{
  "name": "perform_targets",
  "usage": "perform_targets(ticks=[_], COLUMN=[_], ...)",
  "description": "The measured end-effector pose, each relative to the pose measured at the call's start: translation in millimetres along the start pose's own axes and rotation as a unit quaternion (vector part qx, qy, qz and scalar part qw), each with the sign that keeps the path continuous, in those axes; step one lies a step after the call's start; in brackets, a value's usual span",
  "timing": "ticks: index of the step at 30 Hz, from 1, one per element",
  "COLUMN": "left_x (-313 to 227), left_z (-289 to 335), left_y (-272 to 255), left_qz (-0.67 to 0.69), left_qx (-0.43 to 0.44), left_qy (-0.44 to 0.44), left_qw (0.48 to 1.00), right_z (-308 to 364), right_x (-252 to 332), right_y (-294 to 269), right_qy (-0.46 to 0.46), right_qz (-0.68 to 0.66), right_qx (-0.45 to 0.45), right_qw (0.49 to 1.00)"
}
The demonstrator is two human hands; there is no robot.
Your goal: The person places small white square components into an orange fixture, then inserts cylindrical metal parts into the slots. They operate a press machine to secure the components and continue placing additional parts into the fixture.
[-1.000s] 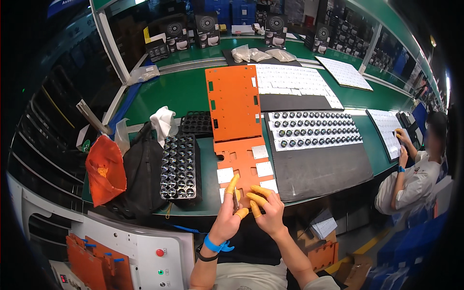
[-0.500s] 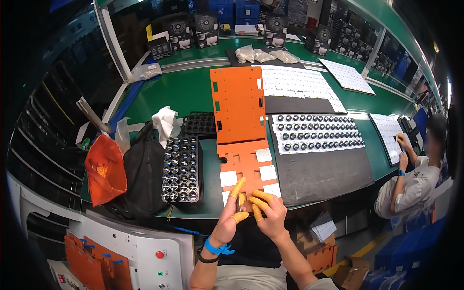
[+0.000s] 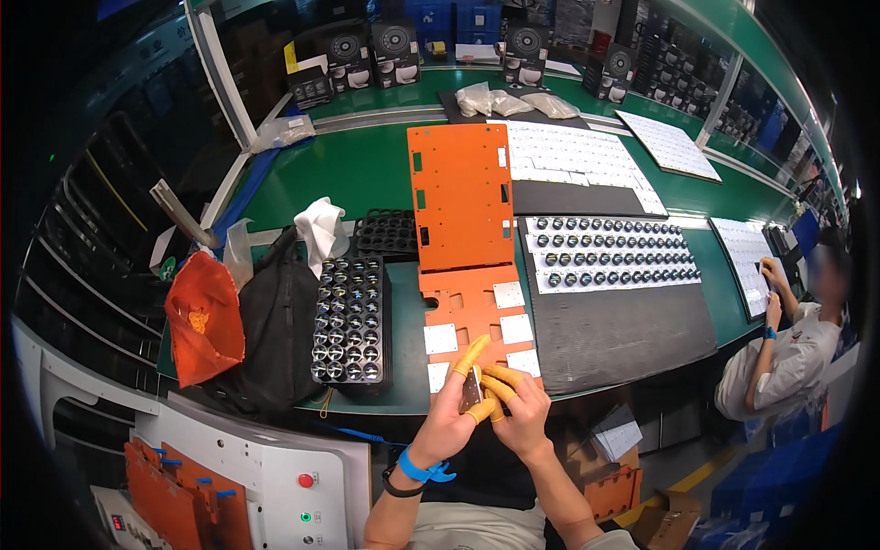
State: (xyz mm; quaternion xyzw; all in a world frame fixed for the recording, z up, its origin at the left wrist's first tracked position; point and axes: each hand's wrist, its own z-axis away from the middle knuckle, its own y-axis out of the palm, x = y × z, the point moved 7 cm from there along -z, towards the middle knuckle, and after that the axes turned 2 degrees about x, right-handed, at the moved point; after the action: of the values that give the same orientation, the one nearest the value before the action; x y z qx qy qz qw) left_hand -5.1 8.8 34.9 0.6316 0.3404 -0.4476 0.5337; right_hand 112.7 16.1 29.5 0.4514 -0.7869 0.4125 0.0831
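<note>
My left hand [image 3: 447, 417], in yellow finger cots and a blue wrist strap, pinches a small dark brown plate [image 3: 472, 390] with a pale edge. From the other side my right hand [image 3: 521, 410], also with yellow finger cots, closes its fingertips on the same plate. Both hands are above the near end of an orange fixture [image 3: 472, 302], whose orange lid [image 3: 461, 197] lies folded back. Square white plates, such as this white plate [image 3: 516, 329], sit along both sides of the fixture. The hands partly hide the nearest ones.
Left of the fixture stands a black tray [image 3: 383, 353] of round lens-like parts, beside an orange bag [image 3: 206, 316]. To the right, rows of black round parts stand on a white panel [image 3: 600, 286] over a black mat [image 3: 623, 339]. A co-worker [image 3: 779, 357] works at far right.
The small plate has turned so its broad dark face shows. My right fingertips have come in against it, and the left hand has shifted right. The whole view has moved slightly.
</note>
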Motion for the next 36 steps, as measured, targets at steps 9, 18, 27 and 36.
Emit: perform_targets(ticks=[9,18,27,36], left_x=[-10,-27,-45,-51], left_z=[13,54,91,115], left_y=[-10,-27,-48,-74], left_qz=[0.022,-0.012,0.02,0.014], left_qx=[-0.038,-0.061,-0.153,-0.25], left_qy=[0.043,0.112,0.19,0.236], left_qw=[0.998,0.992,0.97,0.939], right_z=[-4,-43,-102,-106], right_x=[-3,10,86,118], right_y=[-5,9,91,112], right_qy=[0.033,0.067,-0.04,-0.049], right_qz=[-0.077,-0.21,-0.216,-0.063], right_qx=[0.011,0.039,0.203,0.214], right_qw=[0.996,0.975,0.954,0.973])
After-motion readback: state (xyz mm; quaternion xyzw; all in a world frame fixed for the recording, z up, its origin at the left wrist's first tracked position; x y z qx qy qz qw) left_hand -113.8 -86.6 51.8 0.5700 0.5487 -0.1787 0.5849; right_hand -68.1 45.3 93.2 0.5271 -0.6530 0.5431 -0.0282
